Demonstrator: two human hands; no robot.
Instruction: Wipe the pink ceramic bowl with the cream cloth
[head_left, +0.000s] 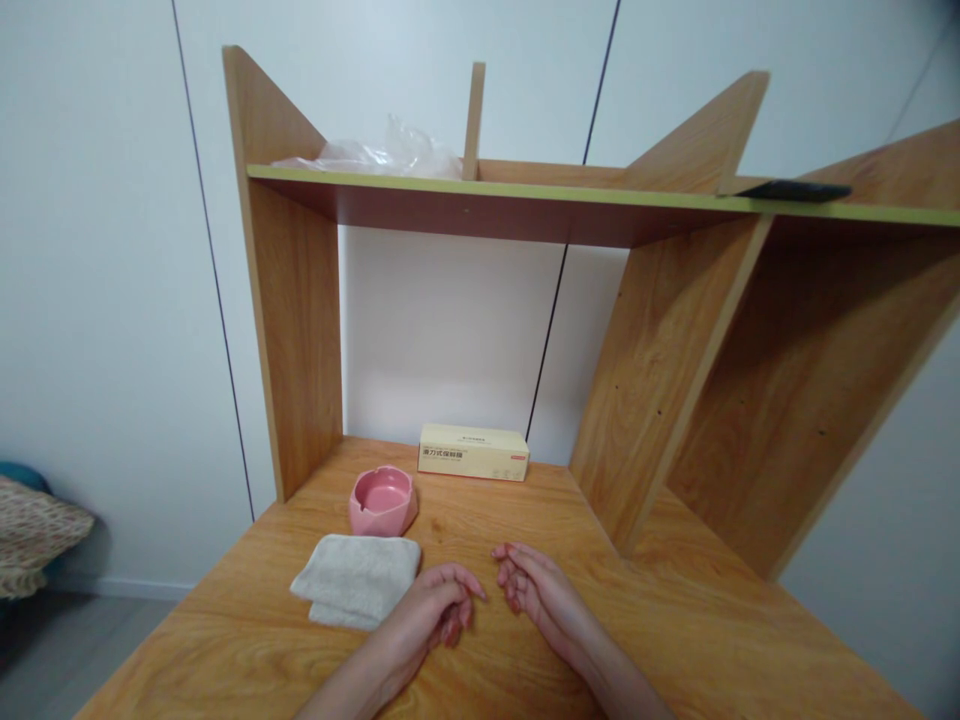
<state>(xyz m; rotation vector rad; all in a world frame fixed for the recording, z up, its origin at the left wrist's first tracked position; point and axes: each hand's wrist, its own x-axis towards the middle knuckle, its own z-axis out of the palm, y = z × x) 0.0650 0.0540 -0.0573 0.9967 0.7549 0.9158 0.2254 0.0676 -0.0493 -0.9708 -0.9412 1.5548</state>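
Folded grey cloth (352, 578) beside the left hand (442, 602).
Pale, layered, uneven-edged, it lies at that hand's nine o'clock; left and right hand (534, 590) are empty, fingers loosely curled. A pink faceted dish (382, 518) stands at the cloth's twelve o'clock.

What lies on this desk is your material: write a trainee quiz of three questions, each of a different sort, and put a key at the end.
1. True or false: the cloth is nearer the left hand than the right hand.
2. Choose one. Compared with the bowl, the box sits:
A) in front of it
B) farther back
C) on top of it
3. In a few words: what does each hand hold?

Key: 1. True. 2. B. 3. Nothing visible in either.
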